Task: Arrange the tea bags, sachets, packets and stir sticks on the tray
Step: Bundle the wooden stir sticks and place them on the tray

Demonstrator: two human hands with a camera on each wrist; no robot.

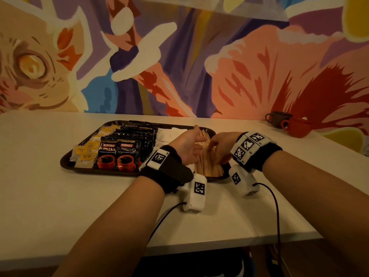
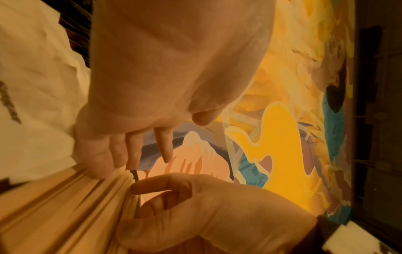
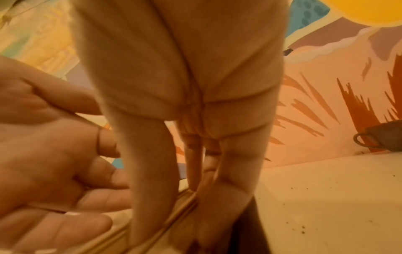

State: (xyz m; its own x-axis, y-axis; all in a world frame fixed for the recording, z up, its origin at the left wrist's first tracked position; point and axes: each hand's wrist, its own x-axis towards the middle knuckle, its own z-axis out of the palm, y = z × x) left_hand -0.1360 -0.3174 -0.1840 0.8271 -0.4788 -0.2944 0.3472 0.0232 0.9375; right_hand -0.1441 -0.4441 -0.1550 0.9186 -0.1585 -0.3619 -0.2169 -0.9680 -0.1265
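Note:
A dark tray (image 1: pixel 65 165) lies on the white table. From left to right it holds tea bags (image 1: pixel 85 152) with yellow tags, black coffee packets (image 1: pixel 119 154), white sachets (image 1: pixel 169 134) and a bundle of wooden stir sticks (image 1: pixel 207 166). My left hand (image 1: pixel 196 140) stands on edge, open, palm against the left side of the sticks. My right hand (image 1: pixel 216 148) reaches from the right, its straight fingers (image 3: pixel 193 168) pressing down on the stir sticks (image 3: pixel 174 214). In the left wrist view the stir sticks (image 2: pixel 54 206) lie between both hands.
A dark brown cup (image 1: pixel 277 118) and a red cup (image 1: pixel 297 127) stand at the back right by the painted wall. Cables from the wrist cameras trail across the table toward its front edge (image 1: pixel 219 246). The tray's right rim (image 3: pixel 243 223) lies just beside my right fingers.

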